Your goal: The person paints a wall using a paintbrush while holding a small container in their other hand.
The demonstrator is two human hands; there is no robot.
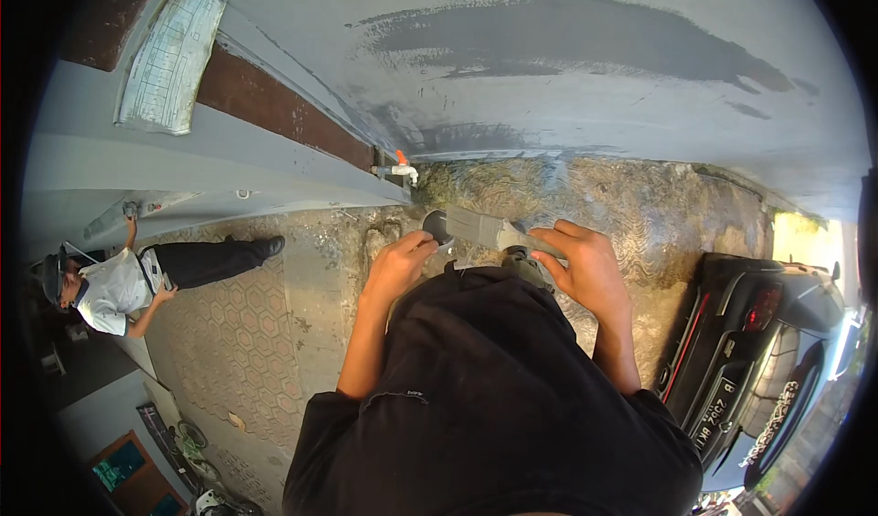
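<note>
My left hand point(403, 263) grips the rim of a small round container point(444, 241) whose inside looks dark grey. In my right hand point(583, 259) is a wide flat paintbrush point(477, 226), held by its handle and pointing left. Its grey bristle end overlaps the container's right edge in the picture; whether it touches cannot be told. Beyond both hands rises a light grey wall point(617, 118) with a broad, streaky patch of darker grey point(569, 36).
A white tap with an orange lever point(405, 169) juts from the left wall's corner. Rough, stained concrete point(631, 214) lies below. At left a person in a white shirt point(123, 289) reaches to the wall with one hand. A dark car point(734, 331) stands at right.
</note>
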